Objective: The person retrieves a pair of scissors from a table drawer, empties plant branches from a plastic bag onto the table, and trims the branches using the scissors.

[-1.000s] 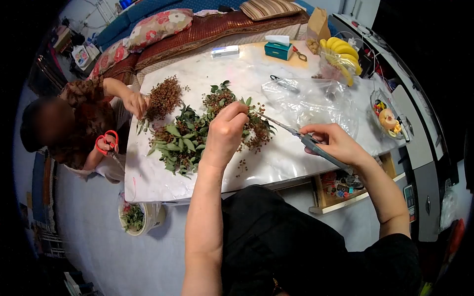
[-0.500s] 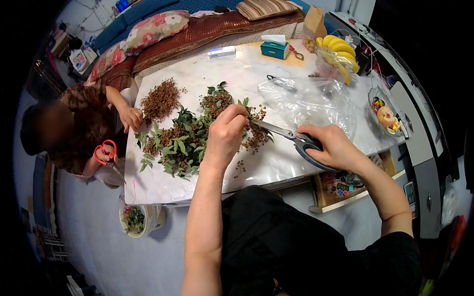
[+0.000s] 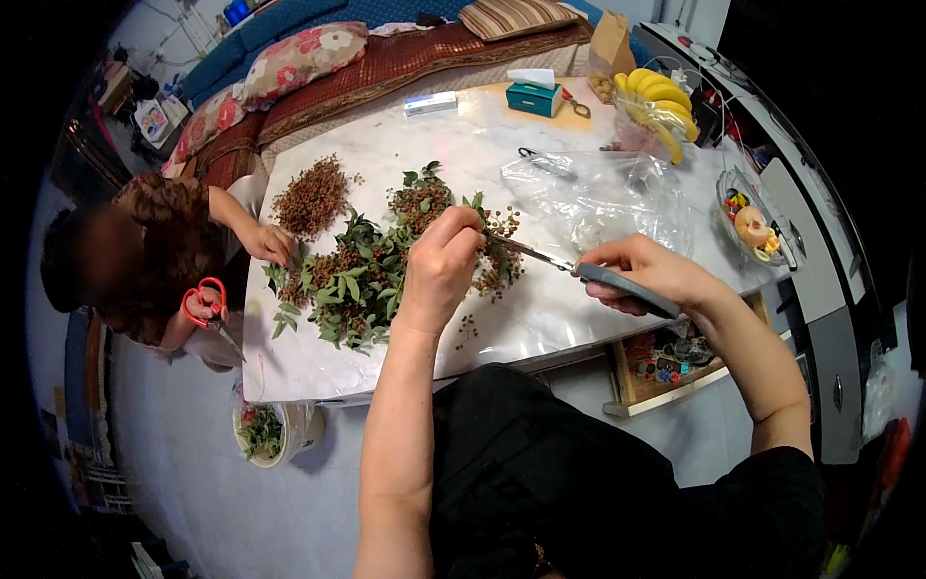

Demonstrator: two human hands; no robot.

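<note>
My left hand [image 3: 444, 256] is closed on a leafy sprig with small reddish-brown berries [image 3: 502, 259], held above the table. In my right hand [image 3: 641, 275] is a pair of scissors [image 3: 632, 289] with dark grey handles; the blades point left at the sprig, close to my left fingers. Left of my left hand lies a heap of green leafy berry sprigs [image 3: 362, 280]. Beyond it is a pile of loose brown berry clusters [image 3: 311, 196]. A few small berry stems [image 3: 468, 331] lie on the table in front of me.
Across the left corner, another person's hand [image 3: 272, 243] touches the heap; their other hand holds red-handled scissors [image 3: 204, 301]. A bucket with leaves [image 3: 313, 425] stands below the table edge. Plastic bag [image 3: 598, 198], tissue box [image 3: 533, 98], bananas [image 3: 661, 96] and an open drawer [image 3: 666, 386] are around.
My right hand has turned the scissors, and their handles have come together. The other person's hand has moved right to the sprig heap. My left hand stays in place.
</note>
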